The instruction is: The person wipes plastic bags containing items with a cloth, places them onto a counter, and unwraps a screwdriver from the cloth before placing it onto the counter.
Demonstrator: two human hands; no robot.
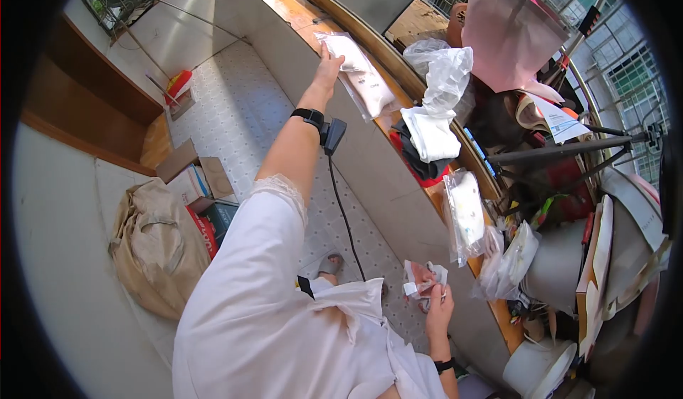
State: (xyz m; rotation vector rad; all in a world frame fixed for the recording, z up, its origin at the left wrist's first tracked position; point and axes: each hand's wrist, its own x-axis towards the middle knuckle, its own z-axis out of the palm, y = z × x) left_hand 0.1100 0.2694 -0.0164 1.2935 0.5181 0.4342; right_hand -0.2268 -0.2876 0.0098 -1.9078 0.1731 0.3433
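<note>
My left hand (328, 72) reaches out to the ledge, its thumb and fingers at the near edge of a clear plastic packet with folded white cloth (346, 52). That packet overlaps a second bagged white cloth (371, 93). Lower right, my right hand (440, 312) is closed on a small crumpled clear plastic bag with reddish contents (422, 279), held beside the ledge wall. Its fingers partly cover the bag. Between the hands, a folded white cloth (431, 134) lies on dark and red cloth, and another bagged white cloth (466, 210) lies nearer me.
The narrow wooden ledge (509, 321) tops a low wall. Behind it are crumpled plastic bags (447, 72), a pink sheet (509, 33), a dark metal pole (562, 150) and a white bucket (541, 367). A cable (341, 214) hangs from my left wrist. A tan bag (156, 246) and an open carton (213, 175) stand left.
</note>
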